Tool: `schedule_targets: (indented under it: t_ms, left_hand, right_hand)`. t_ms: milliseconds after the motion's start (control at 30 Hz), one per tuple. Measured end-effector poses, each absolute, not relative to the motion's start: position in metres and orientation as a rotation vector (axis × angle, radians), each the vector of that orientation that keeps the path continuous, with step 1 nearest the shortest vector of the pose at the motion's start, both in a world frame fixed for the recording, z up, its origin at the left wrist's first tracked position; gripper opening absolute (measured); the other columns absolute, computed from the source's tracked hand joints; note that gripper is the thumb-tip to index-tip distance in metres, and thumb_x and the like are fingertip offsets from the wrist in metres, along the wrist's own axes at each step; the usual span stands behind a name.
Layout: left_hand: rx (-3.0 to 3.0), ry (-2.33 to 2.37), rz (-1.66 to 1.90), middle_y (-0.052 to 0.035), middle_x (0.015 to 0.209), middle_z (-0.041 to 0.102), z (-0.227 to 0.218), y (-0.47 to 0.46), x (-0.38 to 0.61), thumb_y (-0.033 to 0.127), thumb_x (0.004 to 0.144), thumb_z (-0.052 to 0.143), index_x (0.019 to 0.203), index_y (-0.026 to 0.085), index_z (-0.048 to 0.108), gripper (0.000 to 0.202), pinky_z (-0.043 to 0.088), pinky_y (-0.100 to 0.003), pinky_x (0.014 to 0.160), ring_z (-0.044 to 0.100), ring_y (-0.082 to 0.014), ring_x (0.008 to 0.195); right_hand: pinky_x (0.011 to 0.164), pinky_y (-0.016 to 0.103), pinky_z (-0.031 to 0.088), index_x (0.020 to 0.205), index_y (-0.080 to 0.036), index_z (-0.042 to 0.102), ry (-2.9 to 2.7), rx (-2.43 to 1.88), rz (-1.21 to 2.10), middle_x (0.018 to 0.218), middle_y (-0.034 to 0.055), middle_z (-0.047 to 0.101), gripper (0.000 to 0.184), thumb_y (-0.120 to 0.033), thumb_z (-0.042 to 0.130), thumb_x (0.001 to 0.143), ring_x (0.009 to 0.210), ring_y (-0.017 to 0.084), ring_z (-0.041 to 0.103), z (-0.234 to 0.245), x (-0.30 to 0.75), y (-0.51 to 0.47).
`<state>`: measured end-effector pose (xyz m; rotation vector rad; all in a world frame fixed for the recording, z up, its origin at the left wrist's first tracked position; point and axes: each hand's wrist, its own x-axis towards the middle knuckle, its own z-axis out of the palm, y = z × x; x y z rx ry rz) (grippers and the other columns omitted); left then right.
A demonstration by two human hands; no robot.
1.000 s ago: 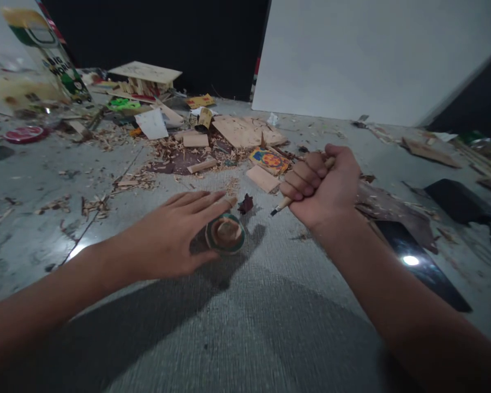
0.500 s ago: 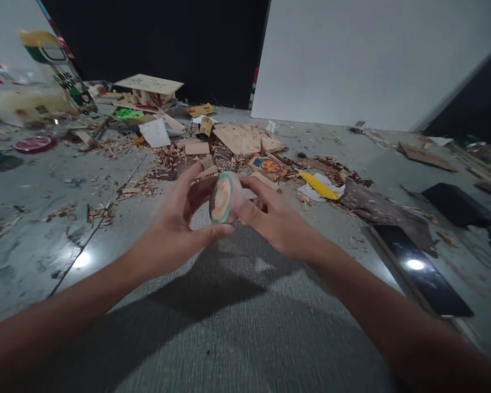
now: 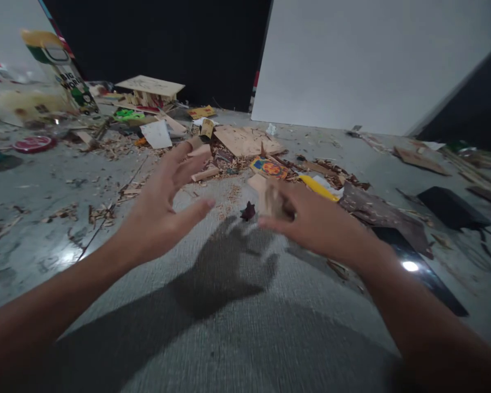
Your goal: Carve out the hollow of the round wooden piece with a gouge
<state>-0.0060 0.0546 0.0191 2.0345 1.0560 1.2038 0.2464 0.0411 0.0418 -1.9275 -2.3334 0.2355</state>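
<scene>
My left hand [image 3: 155,207] is raised above the floor at centre left, its fingers apart and holding nothing. To the right, my right hand [image 3: 311,218] curls its fingers and thumb round a small pale round roll [image 3: 273,203], which looks like a roll of tape but is blurred by motion and partly covered. On the floor between the two hands sits a small dark maroon star-shaped piece [image 3: 249,211]. Shadows of the hands fall on the grey floor [image 3: 229,338] in front of me.
Wood shavings, a thin wooden board [image 3: 245,140], a colourful matchbox-like card [image 3: 269,167] and a yellow tool [image 3: 319,188] lie beyond my hands. A phone [image 3: 425,278] and a black adapter [image 3: 454,207] are at right. A stick-built wooden model [image 3: 149,90] stands far left.
My hands have parted. The left has let go of the roll and moved left and up, while the right has carried it to the right. The dark star-shaped piece now shows on the floor.
</scene>
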Motion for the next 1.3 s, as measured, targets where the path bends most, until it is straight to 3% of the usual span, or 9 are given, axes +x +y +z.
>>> schedule_targets:
  t_ms: [100,300,500,600,667,767,900,1100,1300]
  left_hand:
    - [1.987,1.065,1.26,-0.0011,0.154,0.048,0.025,0.057,-0.01,0.041,0.088,0.066,0.148,0.034,0.03,0.07,0.039,-0.046,0.12,0.043,-0.0248,0.144]
    - [1.996,1.073,1.227,0.0003,0.15,0.053,0.028,0.057,-0.011,0.042,0.088,0.065,0.15,0.029,0.028,0.074,0.04,-0.048,0.118,0.047,-0.0278,0.141]
    - [2.095,1.065,1.115,-0.0002,0.145,0.056,0.022,0.055,-0.01,0.04,0.091,0.063,0.149,0.032,0.031,0.066,0.04,-0.046,0.117,0.05,-0.0254,0.137]
    - [2.13,1.06,1.006,-0.007,0.152,0.048,0.015,0.047,-0.003,0.041,0.09,0.066,0.15,0.027,0.032,0.071,0.044,-0.046,0.114,0.052,-0.0271,0.134]
    - [2.143,1.023,0.927,-0.011,0.156,0.042,0.009,0.042,0.004,0.045,0.083,0.073,0.151,0.025,0.031,0.083,0.047,-0.048,0.111,0.052,-0.03,0.133]
    - [2.229,0.988,0.853,-0.0113,0.148,0.051,0.003,0.036,0.012,0.045,0.075,0.079,0.147,0.025,0.04,0.084,0.048,-0.048,0.109,0.053,-0.0324,0.132]
    - [2.276,1.062,0.694,-0.0083,0.123,0.069,-0.001,0.034,0.016,0.037,0.076,0.076,0.122,0.022,0.064,0.05,0.054,-0.042,0.096,0.066,-0.0295,0.112]
    - [2.356,1.048,0.39,-0.0169,0.136,0.061,-0.007,0.037,0.011,0.06,0.062,0.083,0.144,0.016,0.048,0.099,0.048,-0.051,0.101,0.057,-0.0384,0.125]
    - [2.421,0.932,0.383,-0.0076,0.132,0.063,-0.012,0.048,0.0,0.055,0.067,0.083,0.137,0.03,0.051,0.081,0.047,-0.048,0.102,0.056,-0.0334,0.123]
  right_hand:
    - [0.073,0.047,0.053,0.142,-0.024,0.053,-2.458,-2.114,0.152,0.118,0.0212,0.062,0.062,-0.061,0.055,0.092,0.09,0.038,0.068,0.03,0.246,0.044]
    - [0.073,0.053,0.05,0.147,-0.02,0.046,-2.254,-2.077,0.078,0.128,0.027,0.054,0.068,-0.064,0.039,0.097,0.094,0.043,0.065,0.011,0.245,0.045]
    - [0.077,0.042,0.05,0.145,-0.026,0.049,-2.194,-1.883,0.312,0.12,0.0189,0.059,0.056,-0.057,0.045,0.098,0.093,0.031,0.064,0.004,0.248,0.048]
    - [0.055,0.031,0.047,0.122,-0.023,0.057,-2.013,-1.739,0.614,0.086,0.0077,0.062,0.061,-0.064,0.017,0.101,0.059,0.018,0.054,0.022,0.242,0.048]
    - [0.037,0.026,0.031,0.09,-0.023,0.054,-1.797,-1.607,1.159,0.059,-0.0028,0.044,0.065,-0.069,0.009,0.098,0.039,0.012,0.027,0.029,0.233,0.043]
    - [0.034,0.023,0.02,0.07,-0.025,0.041,-1.61,-1.34,1.774,0.048,-0.0089,0.024,0.058,-0.075,0.026,0.094,0.038,0.01,0.013,0.028,0.222,0.034]
    - [0.045,0.024,0.03,0.075,-0.021,0.061,-1.781,-1.333,1.101,0.057,-0.0039,0.048,0.029,-0.047,0.069,0.087,0.05,0.011,0.038,0.022,0.223,0.031]
    - [0.044,0.028,0.026,0.049,-0.021,0.048,-1.23,-0.975,1.273,0.044,-0.0039,0.034,0.052,-0.047,0.061,0.093,0.04,0.01,0.028,0.03,0.228,0.036]
    - [0.057,0.032,0.04,0.049,-0.021,0.034,-1.166,-0.807,1.526,0.055,-0.0008,0.03,0.054,-0.053,0.06,0.085,0.054,0.015,0.034,0.037,0.22,0.033]
